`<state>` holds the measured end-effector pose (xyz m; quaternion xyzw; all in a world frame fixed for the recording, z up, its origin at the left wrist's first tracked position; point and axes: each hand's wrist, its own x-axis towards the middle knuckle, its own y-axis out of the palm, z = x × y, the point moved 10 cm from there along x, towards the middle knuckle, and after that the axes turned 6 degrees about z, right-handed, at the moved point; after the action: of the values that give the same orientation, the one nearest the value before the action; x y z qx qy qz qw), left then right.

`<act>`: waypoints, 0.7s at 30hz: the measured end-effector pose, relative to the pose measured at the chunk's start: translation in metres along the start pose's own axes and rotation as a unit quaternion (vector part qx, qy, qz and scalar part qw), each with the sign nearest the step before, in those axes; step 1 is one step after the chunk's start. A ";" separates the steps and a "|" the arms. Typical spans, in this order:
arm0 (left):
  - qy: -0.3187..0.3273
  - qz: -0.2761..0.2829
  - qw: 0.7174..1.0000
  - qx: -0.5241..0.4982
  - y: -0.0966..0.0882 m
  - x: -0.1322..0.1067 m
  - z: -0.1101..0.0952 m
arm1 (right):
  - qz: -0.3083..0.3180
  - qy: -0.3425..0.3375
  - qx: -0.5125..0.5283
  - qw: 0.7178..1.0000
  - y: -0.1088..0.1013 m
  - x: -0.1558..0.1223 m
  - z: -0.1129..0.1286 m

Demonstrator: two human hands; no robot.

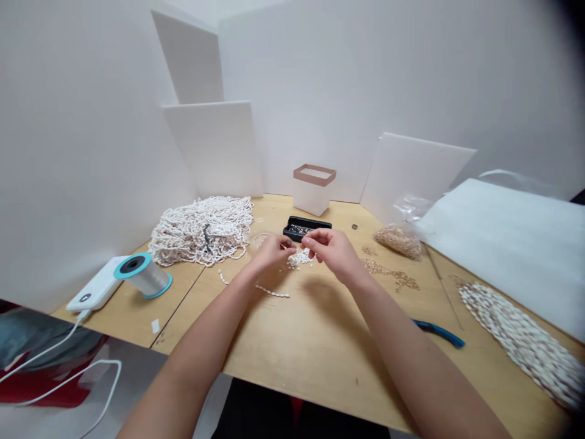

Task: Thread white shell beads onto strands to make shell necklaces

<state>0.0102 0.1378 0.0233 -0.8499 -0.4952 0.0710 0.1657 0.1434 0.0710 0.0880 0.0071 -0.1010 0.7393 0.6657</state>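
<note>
My left hand (273,251) is closed in a pinch above the middle of the table; what sits between its fingertips is too small to make out. Facing it, my right hand (333,249) also pinches thumb against fingers, its contents likewise unclear. Just below and between the hands lies a loose pile of white beads (300,258). Behind them stands a black tray (315,223) with small beads in it, partly covered by my right hand. A short strand of white beads (274,294) runs out from beneath my left forearm.
A heap of white bead strands (201,228) lies left, near a spool of clear line (148,280) and a white power bank (98,286). Gold-coloured findings (388,271), a bag of them (398,241), blue-handled pliers (441,332) and finished strands (516,341) lie right. A box (312,196) stands behind.
</note>
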 end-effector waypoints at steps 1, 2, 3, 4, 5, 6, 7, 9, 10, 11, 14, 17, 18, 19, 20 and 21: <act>-0.006 0.005 0.996 -0.087 0.002 0.000 -0.003 | -0.001 -0.001 0.013 1.000 0.002 0.000 -0.003; -0.015 0.012 0.984 -0.179 0.006 -0.001 -0.006 | -0.004 -0.003 0.027 1.000 0.004 0.001 -0.005; -0.023 0.022 0.963 -0.267 0.011 -0.003 -0.010 | -0.009 -0.007 0.041 0.999 0.006 0.001 -0.006; -0.028 0.033 0.939 -0.343 0.017 -0.005 -0.014 | -0.015 -0.011 0.055 0.998 0.008 0.000 -0.008; -0.030 0.044 0.914 -0.402 0.022 -0.007 -0.018 | -0.021 -0.016 0.066 0.997 0.009 0.000 -0.009; -0.029 0.053 0.893 -0.447 0.027 -0.009 -0.023 | -0.027 -0.021 0.074 0.997 0.010 0.000 -0.009; -0.028 0.061 0.876 -0.477 0.031 -0.010 -0.026 | -0.031 -0.027 0.080 0.996 0.010 0.000 -0.009; -0.024 0.069 0.855 -0.513 0.036 -0.012 -0.031 | -0.037 -0.041 0.087 0.995 0.011 -0.001 -0.009; -0.022 0.071 0.849 -0.523 0.038 -0.013 -0.032 | -0.038 -0.046 0.086 0.994 0.011 -0.001 -0.009; -0.020 0.071 0.845 -0.529 0.039 -0.013 -0.033 | -0.039 -0.049 0.084 0.995 0.011 -0.001 -0.009; -0.013 0.065 0.844 -0.532 0.039 -0.012 -0.032 | -0.040 -0.051 0.073 0.995 0.011 -0.001 -0.009; -0.015 0.059 0.846 -0.529 0.038 -0.010 -0.028 | -0.042 -0.056 0.067 0.995 0.011 -0.001 -0.007; -0.016 0.059 0.846 -0.529 0.038 -0.010 -0.026 | -0.043 -0.059 0.068 0.995 0.011 -0.001 -0.007; -0.017 0.060 0.846 -0.530 0.039 -0.010 -0.025 | -0.044 -0.061 0.069 0.995 0.011 -0.001 -0.006; -0.017 0.060 0.846 -0.530 0.039 -0.010 -0.025 | -0.045 -0.063 0.072 0.994 0.011 -0.002 -0.006; -0.015 0.061 0.845 -0.531 0.039 -0.010 -0.026 | -0.046 -0.064 0.076 0.994 0.011 -0.002 -0.006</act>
<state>0.0446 0.1063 0.0333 -0.8354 -0.4066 -0.1801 -0.3230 0.1331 0.0694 0.0798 0.1096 -0.0869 0.7115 0.6886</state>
